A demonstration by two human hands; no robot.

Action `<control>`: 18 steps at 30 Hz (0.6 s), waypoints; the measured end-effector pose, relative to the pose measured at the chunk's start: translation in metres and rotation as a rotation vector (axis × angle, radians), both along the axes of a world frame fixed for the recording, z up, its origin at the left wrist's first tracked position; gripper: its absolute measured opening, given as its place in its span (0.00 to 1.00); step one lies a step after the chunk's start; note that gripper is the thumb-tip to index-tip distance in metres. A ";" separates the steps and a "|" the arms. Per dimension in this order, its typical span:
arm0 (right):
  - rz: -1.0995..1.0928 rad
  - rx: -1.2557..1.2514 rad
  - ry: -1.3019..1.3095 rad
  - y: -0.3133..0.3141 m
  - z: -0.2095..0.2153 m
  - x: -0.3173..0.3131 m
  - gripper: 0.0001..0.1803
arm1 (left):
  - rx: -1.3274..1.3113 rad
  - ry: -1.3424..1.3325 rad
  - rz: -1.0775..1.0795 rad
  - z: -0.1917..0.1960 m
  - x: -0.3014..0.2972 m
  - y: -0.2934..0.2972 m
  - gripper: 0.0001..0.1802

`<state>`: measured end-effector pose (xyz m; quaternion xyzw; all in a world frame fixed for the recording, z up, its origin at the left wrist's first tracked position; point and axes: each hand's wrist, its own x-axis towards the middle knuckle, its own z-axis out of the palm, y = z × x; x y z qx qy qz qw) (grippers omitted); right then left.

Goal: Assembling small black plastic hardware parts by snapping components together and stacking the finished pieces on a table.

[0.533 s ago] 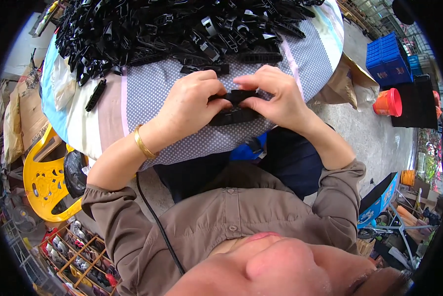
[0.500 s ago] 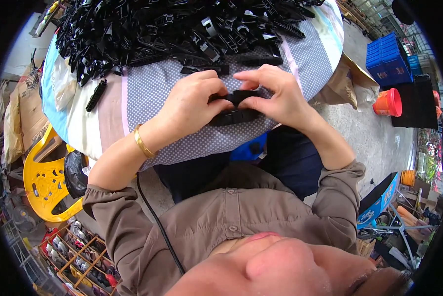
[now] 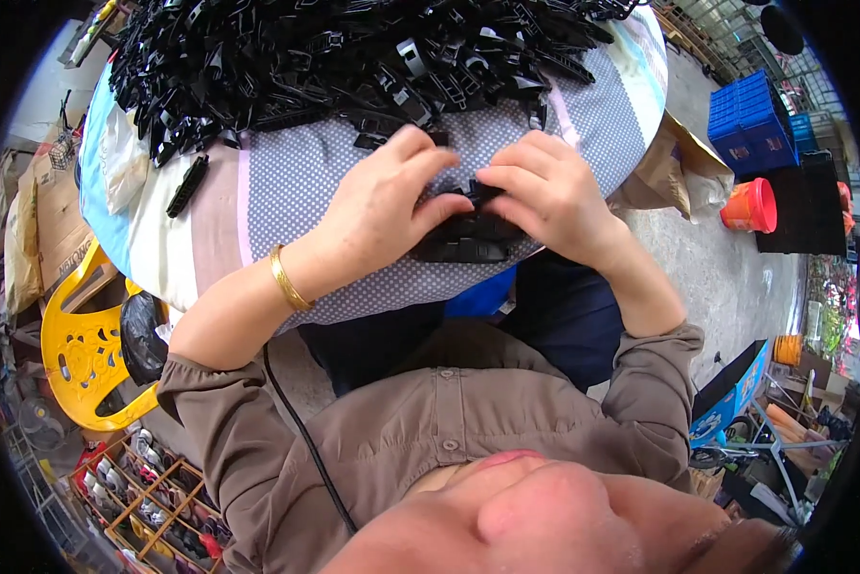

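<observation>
My right hand pinches a small black plastic part between its thumb and fingers, above the near side of the cloth-covered table. My left hand is just to the left, thumb stretched toward that part and index finger apart from the thumb. The thumb tip reaches the part's edge; whether it touches I cannot tell. Below the hands, at the near table edge, lie black plastic pieces, partly hidden by my right hand. Beyond both hands spreads a big heap of black plastic parts.
One black part lies apart at the left on the patterned cloth. A yellow plastic chair stands at the left. On the right are a blue crate, a red bucket and a paper bag. A black cable hangs along my body.
My left fingers have opened from a pinch, and my right index finger has closed down onto a part. The long black part that lay just beyond my right hand no longer shows there.
</observation>
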<state>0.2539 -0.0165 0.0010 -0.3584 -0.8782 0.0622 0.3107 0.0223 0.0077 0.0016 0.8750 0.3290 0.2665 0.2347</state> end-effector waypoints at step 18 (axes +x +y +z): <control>-0.167 -0.326 0.170 -0.005 0.017 0.007 0.11 | 0.032 0.064 -0.056 -0.001 0.000 -0.004 0.11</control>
